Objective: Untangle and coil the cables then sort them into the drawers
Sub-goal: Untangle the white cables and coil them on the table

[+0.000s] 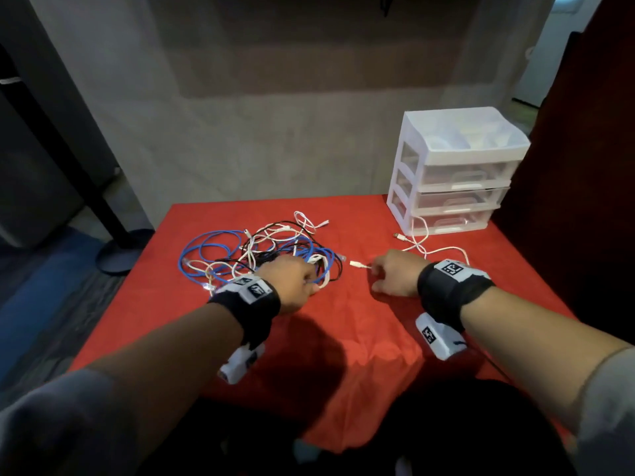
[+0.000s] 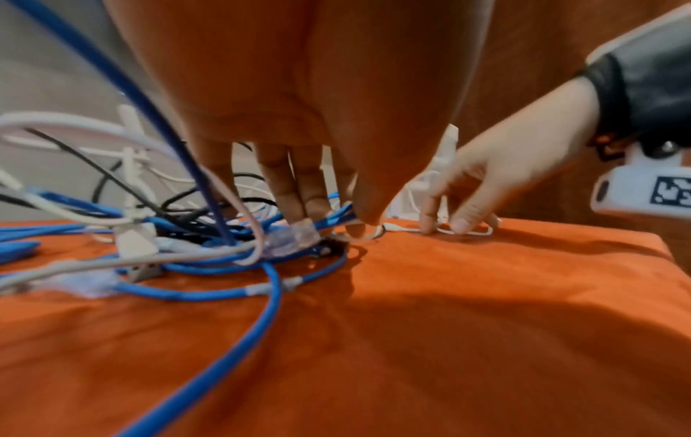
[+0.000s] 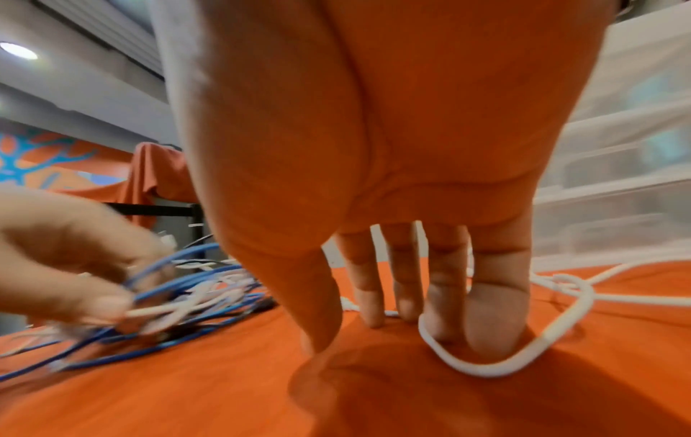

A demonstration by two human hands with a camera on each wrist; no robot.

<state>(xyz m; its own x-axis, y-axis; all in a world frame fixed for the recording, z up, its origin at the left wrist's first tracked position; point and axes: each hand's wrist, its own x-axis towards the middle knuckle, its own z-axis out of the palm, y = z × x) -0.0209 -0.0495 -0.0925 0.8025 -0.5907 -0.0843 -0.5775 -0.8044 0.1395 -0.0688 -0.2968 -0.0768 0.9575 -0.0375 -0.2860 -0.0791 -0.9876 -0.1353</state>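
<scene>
Freeing one white cable (image 1: 433,251) from the tangle (image 1: 261,252) on the table (image 1: 343,321) goes best slowly: the right hand (image 1: 395,278) pins it flat under straight, slightly spread fingers (image 3: 489,319), while the left hand (image 1: 292,283) pinches blue and white strands (keep this anchor firm). The drawers (image 1: 453,187) wait at the far right.

No legible txt anywhere.

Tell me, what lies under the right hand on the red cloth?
A white cable loops round the right hand fingertips pressing on the red cloth. Its course beneath the palm is hidden.
</scene>
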